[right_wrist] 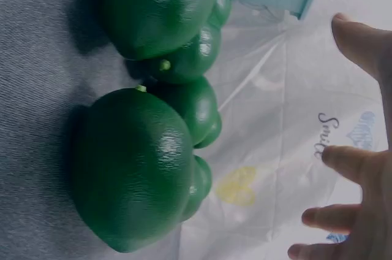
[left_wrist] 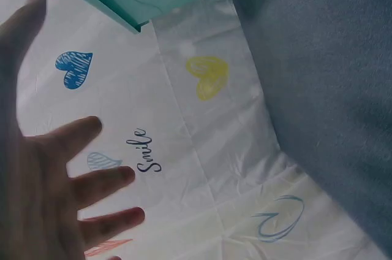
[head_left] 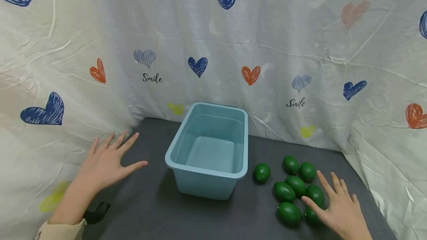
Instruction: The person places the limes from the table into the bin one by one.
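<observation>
A light blue plastic bin [head_left: 207, 185] stands upright on the dark grey table, with nothing inside it. To its right lie several glossy dark green limes [head_left: 288, 214], mostly in a cluster; a single lime [head_left: 261, 173] sits apart, nearer the bin. My left hand [head_left: 105, 166] is raised left of the bin, fingers spread, holding nothing. Above the right edge of the lime cluster, my right hand [head_left: 343, 210] hovers with spread fingers and partly hides some limes. In the right wrist view, a large lime [right_wrist: 131, 171] appears close by, apart from the fingers.
A white cloth [head_left: 213, 29] printed with hearts and "Smile" hangs behind the table and along both sides. The grey tabletop [head_left: 140, 210] extends in front of the bin. Near my left wrist is a black strap [head_left: 96, 213].
</observation>
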`<state>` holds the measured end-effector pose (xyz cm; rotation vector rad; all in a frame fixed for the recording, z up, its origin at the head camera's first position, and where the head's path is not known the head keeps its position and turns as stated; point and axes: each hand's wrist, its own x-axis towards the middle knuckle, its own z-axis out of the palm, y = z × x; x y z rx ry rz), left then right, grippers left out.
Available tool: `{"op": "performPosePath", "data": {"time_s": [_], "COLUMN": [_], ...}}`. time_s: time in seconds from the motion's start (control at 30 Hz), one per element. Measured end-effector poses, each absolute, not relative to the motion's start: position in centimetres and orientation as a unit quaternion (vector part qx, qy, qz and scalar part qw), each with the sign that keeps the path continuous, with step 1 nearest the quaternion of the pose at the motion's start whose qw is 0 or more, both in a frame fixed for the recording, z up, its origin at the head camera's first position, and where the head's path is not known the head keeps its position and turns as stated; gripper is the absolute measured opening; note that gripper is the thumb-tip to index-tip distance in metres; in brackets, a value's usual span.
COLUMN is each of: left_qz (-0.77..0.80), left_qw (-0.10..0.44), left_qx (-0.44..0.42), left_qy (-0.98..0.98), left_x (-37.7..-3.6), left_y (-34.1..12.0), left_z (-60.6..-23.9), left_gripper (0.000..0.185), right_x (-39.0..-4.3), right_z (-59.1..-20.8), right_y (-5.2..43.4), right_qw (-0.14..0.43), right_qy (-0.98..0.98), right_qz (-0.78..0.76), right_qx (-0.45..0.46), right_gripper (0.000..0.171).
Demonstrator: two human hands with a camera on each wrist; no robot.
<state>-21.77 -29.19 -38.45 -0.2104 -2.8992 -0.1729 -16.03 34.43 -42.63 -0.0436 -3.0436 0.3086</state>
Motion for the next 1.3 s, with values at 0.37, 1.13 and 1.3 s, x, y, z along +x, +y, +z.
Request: {"op": "performPosePath", "data": {"time_s": [0.37, 1.13, 1.3], "left_qz": [-0.206, -0.395, -0.438], "left_qw": [0.272, 0.242, 0.246], "left_qx": [-0.114, -0.204, -0.176], "left_qy": [-0.933, -0.862, -0.847], "left_x": [-20.7, -22.3, -22.2], "left_y": [-27.3, -20.7, -20.0], "left_z": [-39.1, -45.3, -45.9], "left_gripper": [0.069, 0.082, 0.087], "right_x": [-15.7, -14.6, -14.6], "right_z": [-43.9, -51.2, -51.2], "right_y": [35.9, 41.5, 40.1], "right_qw": [0.104, 0.035, 0.056], "right_qy": [-0.973, -0.893, -0.895], "right_qz": [0.185, 0.319, 0.311], "right_qx": [-0.095, -0.315, -0.316], "right_gripper": [0.093, 0.111, 0.103]}}
